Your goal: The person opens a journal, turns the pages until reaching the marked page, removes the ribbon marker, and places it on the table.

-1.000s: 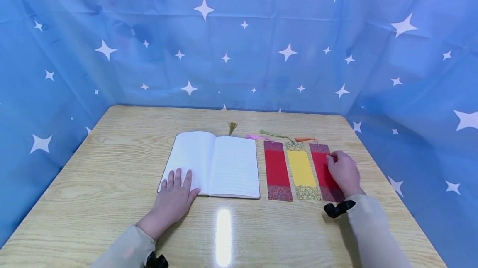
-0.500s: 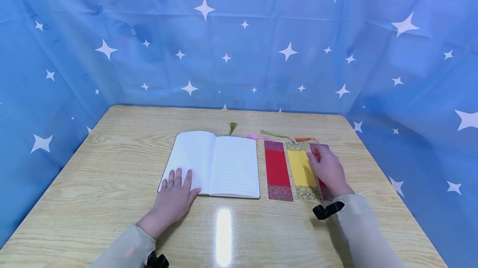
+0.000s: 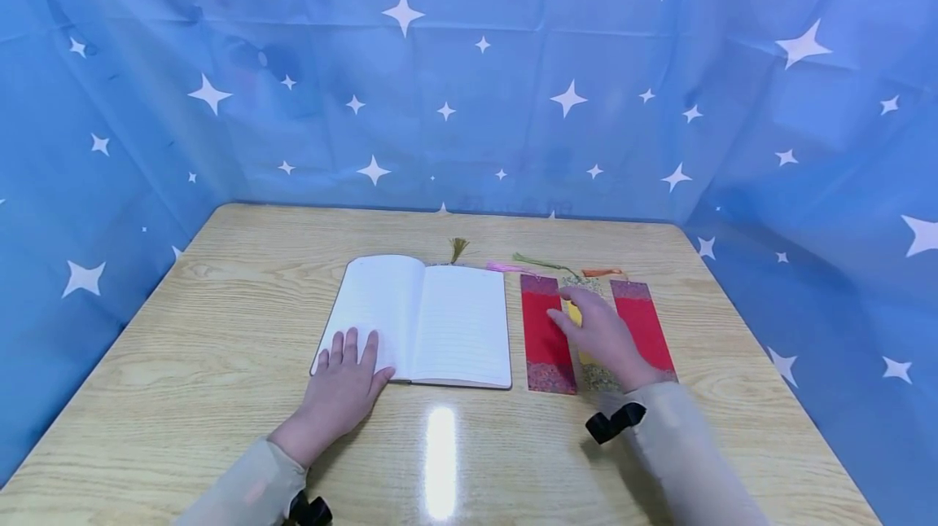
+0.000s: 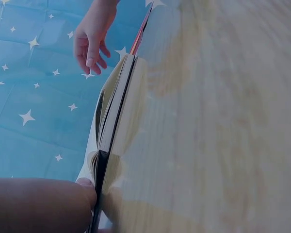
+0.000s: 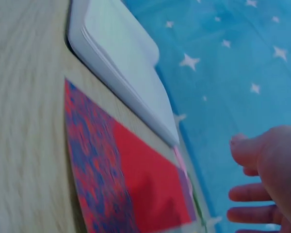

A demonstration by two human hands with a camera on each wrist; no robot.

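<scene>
An open lined notebook [image 3: 462, 322] lies on the table, and my left hand [image 3: 340, 396] rests flat on its left page near the bottom edge. Over the yellow bookmark [image 3: 601, 379] hovers my right hand [image 3: 597, 335], fingers loosely bent and nothing in them; it hides much of that bookmark. To its left lies a red bookmark [image 3: 544, 326] with patterned ends, and another red bookmark [image 3: 645, 326] lies on the right. In the right wrist view, the thumb and fingers [image 5: 250, 191] stand apart, raised over the left red bookmark [image 5: 145, 174].
A gold tassel [image 3: 458, 249] pokes out past the notebook's top edge. Pink [image 3: 504, 267], green and orange tassels [image 3: 602, 272] trail behind the bookmarks. A blue star-printed curtain [image 3: 469, 103] stands around the wooden table [image 3: 242, 298].
My right hand has moved left, from the right red bookmark across to the yellow one, leaving that red bookmark on the table. My left hand has stayed still.
</scene>
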